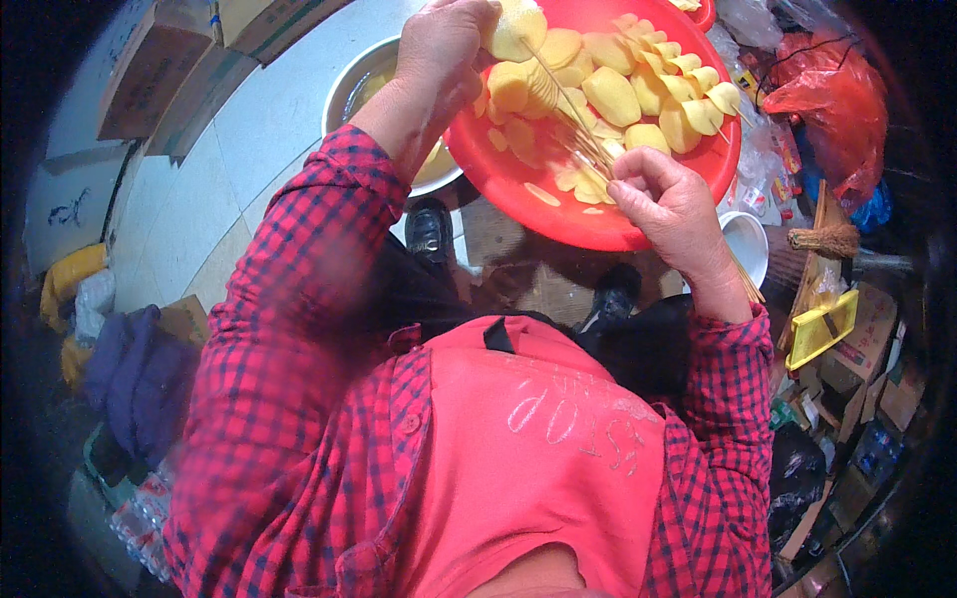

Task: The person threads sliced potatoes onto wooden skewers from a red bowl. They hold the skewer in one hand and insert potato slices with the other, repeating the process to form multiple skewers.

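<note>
My left hand (445, 48) holds a thin potato slice (517, 30) at its edge, above the left rim of a red plastic basin (546, 220). One skewer (557, 82) reaches up to that slice; whether its tip has pierced it I cannot tell. Several bamboo skewers (587, 146) lie in a bundle with their lower ends in my right hand (662, 198), thumb and forefinger pinched together. Loose yellow slices (611, 97) fill much of the basin. Along its right side rest skewered slices (684, 82), fanned out, with bare stick ends showing near the rim.
A metal bowl (334, 93) of liquid stands left of the basin, partly under my left forearm. A white tub (748, 243) is beside my right wrist. Cardboard boxes (161, 67) stand upper left; red plastic bags (837, 112) and a yellow plastic item (822, 329) lie right.
</note>
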The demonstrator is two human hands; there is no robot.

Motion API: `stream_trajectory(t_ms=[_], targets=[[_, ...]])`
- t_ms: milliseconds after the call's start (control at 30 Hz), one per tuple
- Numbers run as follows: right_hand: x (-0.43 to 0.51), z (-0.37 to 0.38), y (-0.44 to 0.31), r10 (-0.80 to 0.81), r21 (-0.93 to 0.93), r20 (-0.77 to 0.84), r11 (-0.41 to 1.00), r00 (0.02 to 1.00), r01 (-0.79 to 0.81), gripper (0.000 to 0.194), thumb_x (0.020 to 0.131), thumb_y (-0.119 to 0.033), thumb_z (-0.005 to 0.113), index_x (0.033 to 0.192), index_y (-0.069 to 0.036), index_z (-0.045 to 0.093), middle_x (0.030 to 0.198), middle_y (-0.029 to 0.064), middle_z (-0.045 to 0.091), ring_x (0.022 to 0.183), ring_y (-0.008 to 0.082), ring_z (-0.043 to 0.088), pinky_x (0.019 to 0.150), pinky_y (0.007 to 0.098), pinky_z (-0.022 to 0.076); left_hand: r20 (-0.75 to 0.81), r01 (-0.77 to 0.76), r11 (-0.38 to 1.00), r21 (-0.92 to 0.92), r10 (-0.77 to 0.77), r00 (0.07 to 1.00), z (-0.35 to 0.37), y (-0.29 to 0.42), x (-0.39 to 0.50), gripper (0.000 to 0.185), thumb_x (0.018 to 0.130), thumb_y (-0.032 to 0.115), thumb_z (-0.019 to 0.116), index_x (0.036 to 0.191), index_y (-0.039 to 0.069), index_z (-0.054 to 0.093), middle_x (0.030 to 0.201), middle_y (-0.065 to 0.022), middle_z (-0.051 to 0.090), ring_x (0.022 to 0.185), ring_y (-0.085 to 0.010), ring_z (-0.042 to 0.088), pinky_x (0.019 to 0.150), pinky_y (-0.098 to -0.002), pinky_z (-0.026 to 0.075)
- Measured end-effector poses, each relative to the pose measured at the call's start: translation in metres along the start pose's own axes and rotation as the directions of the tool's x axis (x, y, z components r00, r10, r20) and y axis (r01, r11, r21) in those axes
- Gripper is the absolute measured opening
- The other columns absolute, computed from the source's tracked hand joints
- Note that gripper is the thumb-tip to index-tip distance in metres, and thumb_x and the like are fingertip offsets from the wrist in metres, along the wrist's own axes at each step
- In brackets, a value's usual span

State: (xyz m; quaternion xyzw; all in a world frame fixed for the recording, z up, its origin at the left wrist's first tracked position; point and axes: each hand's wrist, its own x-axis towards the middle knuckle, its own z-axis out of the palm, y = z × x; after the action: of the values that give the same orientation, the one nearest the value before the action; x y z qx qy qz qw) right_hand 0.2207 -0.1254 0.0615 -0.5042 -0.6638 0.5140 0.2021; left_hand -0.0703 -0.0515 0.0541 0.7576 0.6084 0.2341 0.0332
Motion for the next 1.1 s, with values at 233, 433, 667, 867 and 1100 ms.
stream_trajectory(t_ms=[233, 433, 667, 867, 1100], targets=[[0.0, 0.0, -0.003, 0.037, 0.132, 0.0, 0.991, 0.999, -0.037, 0.013, 0.093, -0.014, 0.072, 0.1, -0.004, 0.071, 0.08, -0.0057, 0.063, 0.072, 0.003, 0.054, 0.064, 0.0224, 0.045, 0.455, 0.424, -0.166, -0.89, -0.392, 0.8, 0.011, -0.009, 0.01, 0.014, 0.081, 0.01, 0.07, 0.092, 0.002, 0.068, 0.089, -0.0168, 0.067, 0.087, -0.0317, 0.07, 0.071, -0.0401, 0.055], [0.005, 0.003, 0.006, 0.042, 0.26, -0.049, 0.965, 0.998, -0.028, 0.023, 0.096, -0.013, 0.072, 0.117, -0.006, 0.068, 0.08, -0.005, 0.064, 0.066, 0.002, 0.053, 0.059, 0.0187, 0.0408, 0.614, 0.608, -0.092, -0.788, -0.166, 0.771, 0.01, 0.031, 0.005, 0.023, 0.093, 0.008, 0.07, 0.11, -0.008, 0.068, 0.112, -0.0176, 0.068, 0.104, -0.0257, 0.071, 0.08, -0.0377, 0.064], [0.007, 0.003, -0.001, 0.142, 0.442, -0.031, 0.89, 0.989, -0.114, 0.033, 0.095, -0.014, 0.074, 0.125, -0.003, 0.066, 0.088, -0.0014, 0.07, 0.06, 0.0, 0.05, 0.05, 0.0175, 0.037, 0.727, 0.725, 0.151, -0.672, -0.055, 0.685, 0.023, 0.075, -0.027, 0.026, 0.095, 0.02, 0.072, 0.115, 0.002, 0.071, 0.103, -0.0068, 0.072, 0.09, -0.0169, 0.071, 0.074, -0.0319, 0.061], [0.006, -0.01, 0.005, 0.132, 0.429, -0.004, 0.896, 0.991, -0.118, 0.031, 0.096, -0.018, 0.073, 0.122, -0.001, 0.068, 0.083, -0.0031, 0.067, 0.057, 0.0012, 0.049, 0.049, 0.0182, 0.0374, 0.281, -0.009, 0.998, -0.064, 0.026, 0.959, 0.032, 0.004, 0.008, 0.029, 0.087, 0.012, 0.067, 0.114, 0.008, 0.075, 0.105, -0.0146, 0.075, 0.096, -0.0276, 0.074, 0.086, -0.0403, 0.059], [0.003, -0.007, 0.009, 0.109, 0.392, -0.019, 0.915, 0.994, -0.093, 0.021, 0.093, -0.022, 0.075, 0.102, -0.003, 0.07, 0.073, -0.005, 0.059, 0.056, 0.0018, 0.05, 0.048, 0.0196, 0.0376, 0.667, -0.307, 0.829, 0.468, -0.103, 0.738, 0.018, 0.024, 0.004, 0.03, 0.086, 0.012, 0.065, 0.113, 0.014, 0.078, 0.124, -0.0057, 0.072, 0.127, -0.0271, 0.059, 0.103, -0.0499, 0.047]])
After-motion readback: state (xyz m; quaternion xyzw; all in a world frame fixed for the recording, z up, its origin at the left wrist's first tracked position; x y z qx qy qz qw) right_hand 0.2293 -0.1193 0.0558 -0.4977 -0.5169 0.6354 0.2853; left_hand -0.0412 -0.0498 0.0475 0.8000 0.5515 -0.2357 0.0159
